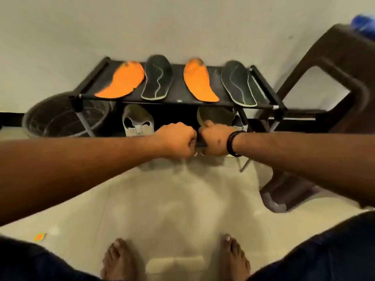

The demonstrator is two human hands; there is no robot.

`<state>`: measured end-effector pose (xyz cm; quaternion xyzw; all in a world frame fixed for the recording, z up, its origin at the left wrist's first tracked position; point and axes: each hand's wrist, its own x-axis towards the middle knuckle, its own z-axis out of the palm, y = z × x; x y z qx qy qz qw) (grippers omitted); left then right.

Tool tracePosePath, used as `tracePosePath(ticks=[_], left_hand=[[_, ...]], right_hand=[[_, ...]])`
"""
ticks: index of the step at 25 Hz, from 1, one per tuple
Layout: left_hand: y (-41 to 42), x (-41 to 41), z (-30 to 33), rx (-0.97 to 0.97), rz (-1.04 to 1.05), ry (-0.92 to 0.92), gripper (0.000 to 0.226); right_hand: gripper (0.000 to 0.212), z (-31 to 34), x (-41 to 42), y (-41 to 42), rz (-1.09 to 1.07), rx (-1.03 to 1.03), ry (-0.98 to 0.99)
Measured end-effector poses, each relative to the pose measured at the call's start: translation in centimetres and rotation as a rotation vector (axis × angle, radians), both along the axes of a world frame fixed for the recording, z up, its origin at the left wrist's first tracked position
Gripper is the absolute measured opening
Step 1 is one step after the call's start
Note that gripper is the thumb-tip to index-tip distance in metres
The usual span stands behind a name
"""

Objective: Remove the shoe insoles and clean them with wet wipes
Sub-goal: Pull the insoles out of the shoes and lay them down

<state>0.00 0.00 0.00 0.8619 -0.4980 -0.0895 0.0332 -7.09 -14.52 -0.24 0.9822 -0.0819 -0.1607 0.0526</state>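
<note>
Orange and black insoles lie in a row on the top shelf of the shoe rack [178, 92] in the upper middle of the frame: an orange insole [121, 80], a black insole [157, 78], a second orange insole [199, 82] and a second black insole [237, 84]. Below the shelf, at frame centre, the left hand [178, 139] and right hand [218, 138] meet with fingers curled; what they grip is hidden and blurred. A grey shoe [138, 120] sits on the lower level, left of the hands. A dark basin [60, 118] stands left of the rack, a brown chair [334, 88] to its right.
</note>
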Motion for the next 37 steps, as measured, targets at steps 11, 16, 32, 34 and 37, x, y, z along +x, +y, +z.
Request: tracePosePath(ticks=[11,16,32,34,37], left_hand=[[10.6,3.6,-1.0,-0.170,0.352,0.000,0.074],[10.4,6.0,-2.9,-0.114,0.421,0.084,0.056],[13.6,4.0,4.8,-0.215,0.401,0.547,0.021],[15.8,3.3,7.9,-0.216,0.422,0.639,0.026],[20.0,2.6,12.6,-0.227,0.440,0.724,0.028]], right_hand=[[0.041,3.6,-4.1,-1.7,-0.278,-0.177,0.101],[0.039,2.5,-3.6,-2.9,-0.320,-0.109,-0.002],[0.015,8.6,-2.9,3.8,-0.316,0.352,0.068],[0.012,11.9,-2.9,6.4,-0.256,0.400,0.091],[0.012,16.1,-3.1,11.0,-0.156,0.527,0.178]])
